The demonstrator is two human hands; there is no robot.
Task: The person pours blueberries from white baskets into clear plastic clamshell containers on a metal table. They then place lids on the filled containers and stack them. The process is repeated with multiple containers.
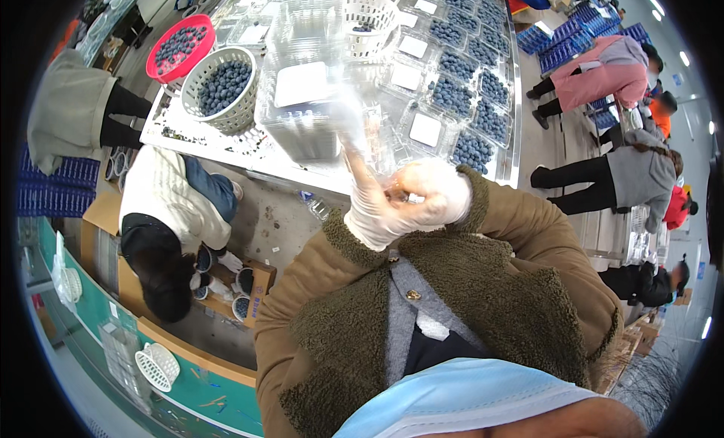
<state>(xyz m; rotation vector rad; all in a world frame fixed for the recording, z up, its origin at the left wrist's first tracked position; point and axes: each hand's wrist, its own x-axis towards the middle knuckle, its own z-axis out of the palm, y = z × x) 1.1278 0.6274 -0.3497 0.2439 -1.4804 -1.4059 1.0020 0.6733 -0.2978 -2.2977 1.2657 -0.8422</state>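
My left hand point(381, 208), in a translucent white glove, has its index finger raised toward a blurred sheen of clear plastic, while its thumb reaches across to the right. My gloved right hand point(437, 188) is curled closed against it; what lies between them is too unclear to name. Just beyond my hands stands a tall stack of clear clamshell containers point(298, 125) on the white table point(173, 129). Right of the stack are open clamshells point(411, 76) with white pads and rows of blueberry-filled packs point(452, 91).
A grey basket point(222, 91) and red colander point(173, 50) hold blueberries. A co-worker point(177, 234) bends over cardboard boxes point(256, 276) at my left, beside a green bench point(196, 396). A plastic bottle point(317, 206) lies below the table. Several other people point(611, 178) work along the right.
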